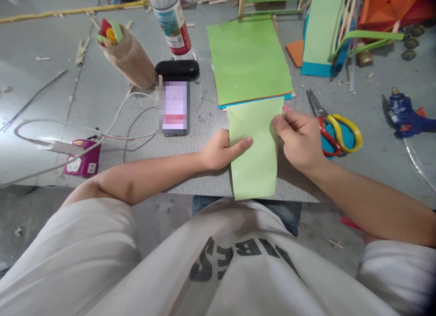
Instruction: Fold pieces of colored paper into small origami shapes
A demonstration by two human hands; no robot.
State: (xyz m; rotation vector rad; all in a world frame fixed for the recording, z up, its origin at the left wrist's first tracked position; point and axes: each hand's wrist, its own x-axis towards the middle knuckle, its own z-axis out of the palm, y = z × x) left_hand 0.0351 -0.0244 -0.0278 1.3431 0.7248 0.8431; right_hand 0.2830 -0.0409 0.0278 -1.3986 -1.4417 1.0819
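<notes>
A pale green paper strip [255, 170] hangs upright in front of me, its lower end over the table's front edge. My left hand [225, 148] grips its left side, thumb on the front face and fingers hidden behind. At the upper right edge of the strip, my right hand [299, 136] pinches the paper between thumb and fingers. Just beyond the strip lies a stack of sheets with a bright green one [250, 61] on top and blue showing under it. Scissors with red and yellow handles [335, 129] rest to the right of my right hand.
Left of the stack are a phone [175, 109], a black case [177, 69], a bottle [172, 25] and a wooden cup [131, 59]. White cables run to a purple socket block [82, 159]. A blue glue gun [403, 113] lies at right, near coloured paper and sticks.
</notes>
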